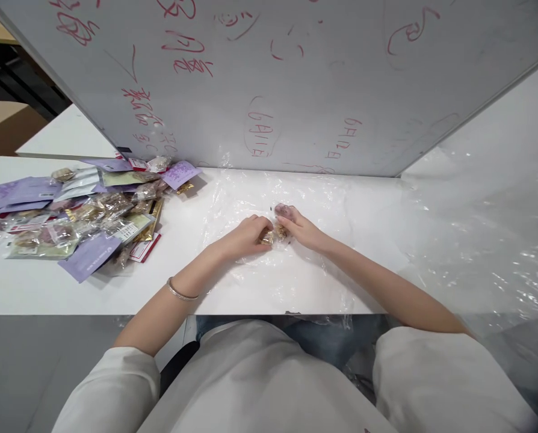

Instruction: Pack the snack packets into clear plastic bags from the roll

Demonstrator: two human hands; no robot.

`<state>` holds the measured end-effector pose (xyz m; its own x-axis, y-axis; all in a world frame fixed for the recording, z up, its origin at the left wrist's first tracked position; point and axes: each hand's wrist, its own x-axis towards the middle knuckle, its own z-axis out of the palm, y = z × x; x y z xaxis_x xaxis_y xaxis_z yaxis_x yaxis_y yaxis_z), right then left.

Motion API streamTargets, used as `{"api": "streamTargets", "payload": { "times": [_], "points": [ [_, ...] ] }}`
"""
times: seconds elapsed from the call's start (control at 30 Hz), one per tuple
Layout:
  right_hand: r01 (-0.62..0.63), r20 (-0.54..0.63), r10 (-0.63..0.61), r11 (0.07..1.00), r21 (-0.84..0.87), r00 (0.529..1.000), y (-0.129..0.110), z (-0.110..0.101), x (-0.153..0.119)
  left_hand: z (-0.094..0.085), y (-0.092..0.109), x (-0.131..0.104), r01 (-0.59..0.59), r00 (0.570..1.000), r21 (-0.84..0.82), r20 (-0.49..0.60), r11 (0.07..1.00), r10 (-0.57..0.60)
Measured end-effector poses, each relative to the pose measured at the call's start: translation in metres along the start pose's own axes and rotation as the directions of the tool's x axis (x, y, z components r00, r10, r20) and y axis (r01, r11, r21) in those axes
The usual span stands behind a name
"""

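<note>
My left hand (251, 234) is closed, with its thumb and fingers curled around a small shiny gold packet (268, 237). Facing it, my right hand (304, 230) pinches a small clear packet with pinkish-purple contents (284, 210). Between my fingertips lie brownish bits (280, 231), too small to name. Both hands are over a crinkled clear plastic sheet (237, 195) spread on the white table (183, 240). A few dark specks lie beside the packets. The fingers partly hide what they hold.
A heap of small packets includes a purple envelope (91, 255) and a red-edged card (145, 248) on the left. A whiteboard (296, 78) with red writing stands behind the table. More clear plastic sheeting (485, 240) hangs at the right, and a cardboard box (5, 126) is far left.
</note>
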<state>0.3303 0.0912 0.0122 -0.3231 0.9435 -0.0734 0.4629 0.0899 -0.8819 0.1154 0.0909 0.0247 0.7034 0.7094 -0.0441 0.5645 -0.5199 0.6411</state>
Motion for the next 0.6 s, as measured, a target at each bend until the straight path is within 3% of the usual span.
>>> {"api": "streamTargets", "payload": {
  "times": [0.1,0.17,0.27,0.4,0.5,0.6],
  "points": [
    [0.119,-0.048,-0.128,0.981,-0.151,0.991,0.008,-0.01,-0.007,0.005,-0.003,-0.001,0.061,0.998,-0.085,-0.013,0.995,-0.062],
    [0.218,-0.052,-0.238,0.942,-0.255,0.97,0.015,-0.019,-0.013,0.003,-0.007,-0.004,0.044,0.999,-0.089,0.008,0.995,-0.044],
    [0.316,0.073,-0.313,0.871,-0.377,0.947,0.027,-0.03,-0.021,-0.003,-0.008,-0.008,-0.011,0.998,-0.054,0.053,0.998,0.013],
    [0.385,0.228,-0.311,0.724,-0.572,0.923,0.037,-0.037,-0.032,-0.022,-0.002,-0.018,-0.039,0.998,0.018,0.041,0.999,0.039],
    [0.383,0.201,-0.338,0.657,-0.649,0.919,0.024,-0.041,-0.047,-0.042,0.006,-0.032,-0.072,0.997,0.08,0.025,0.994,0.071],
    [0.362,0.135,-0.364,0.675,-0.643,0.921,-0.001,-0.042,-0.068,-0.053,0.011,-0.052,-0.036,0.994,0.109,0.104,0.993,0.025]
  ]
}}
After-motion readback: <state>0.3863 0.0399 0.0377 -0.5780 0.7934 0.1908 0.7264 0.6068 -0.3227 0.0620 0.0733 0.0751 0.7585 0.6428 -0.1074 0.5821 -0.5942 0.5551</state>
